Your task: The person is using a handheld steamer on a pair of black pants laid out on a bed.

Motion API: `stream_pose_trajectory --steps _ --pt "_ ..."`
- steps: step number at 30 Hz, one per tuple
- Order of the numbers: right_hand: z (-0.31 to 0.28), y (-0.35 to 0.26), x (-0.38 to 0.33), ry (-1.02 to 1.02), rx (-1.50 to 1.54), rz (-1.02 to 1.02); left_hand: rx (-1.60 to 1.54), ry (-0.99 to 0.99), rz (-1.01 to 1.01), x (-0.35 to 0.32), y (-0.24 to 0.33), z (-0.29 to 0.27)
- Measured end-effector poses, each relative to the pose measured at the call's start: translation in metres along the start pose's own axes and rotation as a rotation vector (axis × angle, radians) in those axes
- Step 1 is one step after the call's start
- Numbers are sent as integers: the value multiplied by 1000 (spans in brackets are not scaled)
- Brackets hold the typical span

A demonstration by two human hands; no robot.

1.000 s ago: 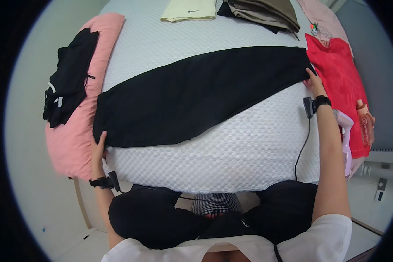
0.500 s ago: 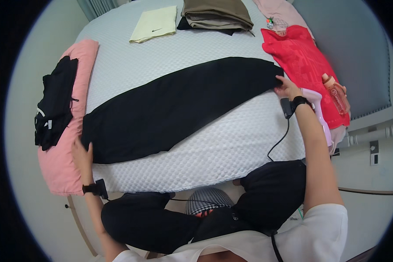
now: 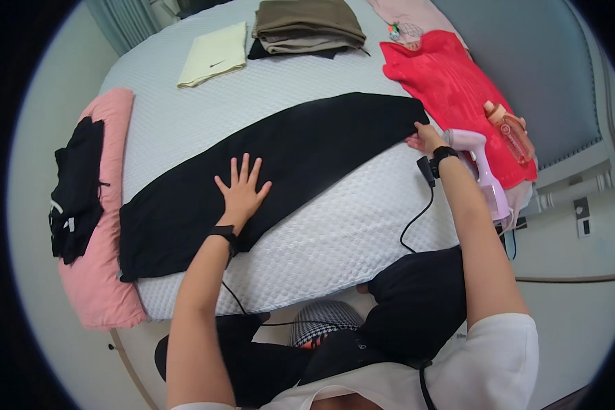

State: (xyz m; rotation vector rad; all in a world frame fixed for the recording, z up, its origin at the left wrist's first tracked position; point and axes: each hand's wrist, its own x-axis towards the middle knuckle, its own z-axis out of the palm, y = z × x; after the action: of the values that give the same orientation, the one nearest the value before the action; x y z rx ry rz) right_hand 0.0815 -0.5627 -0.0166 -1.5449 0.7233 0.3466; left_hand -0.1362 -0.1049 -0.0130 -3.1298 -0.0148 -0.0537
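A pair of black trousers, folded lengthwise, lies stretched across the bed from lower left to upper right. My left hand rests flat on the middle of the cloth with its fingers spread. At the narrow right end, my right hand pinches the edge of the trousers; part of its grip is hidden from above. Just beside my right wrist is a pink handheld garment steamer.
The trousers lie on a white quilted bed cover. Along the left edge, a pink rolled quilt bears black clothing. Folded pale-yellow cloth and brown clothes lie at the back. A bottle rests on red cloth.
My left hand has left the trousers' left end and moved right onto their middle, fingers spread. My right hand stays at the right end. The whole view has shifted slightly.
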Motion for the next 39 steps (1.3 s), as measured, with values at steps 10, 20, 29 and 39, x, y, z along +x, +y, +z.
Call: stream_pose_trajectory --steps 10,20,29,39 --pt "-14 -31 26 126 231 -268 -331 61 46 92 -35 -37" --pt "-13 -63 9 -247 484 -499 -576 -24 -6 137 -80 -19" --pt "8 -40 5 9 196 -270 -130 10 -34 114 -49 -21" --pt "11 -69 -19 -342 401 -636 -208 -216 -16 116 -50 -21"
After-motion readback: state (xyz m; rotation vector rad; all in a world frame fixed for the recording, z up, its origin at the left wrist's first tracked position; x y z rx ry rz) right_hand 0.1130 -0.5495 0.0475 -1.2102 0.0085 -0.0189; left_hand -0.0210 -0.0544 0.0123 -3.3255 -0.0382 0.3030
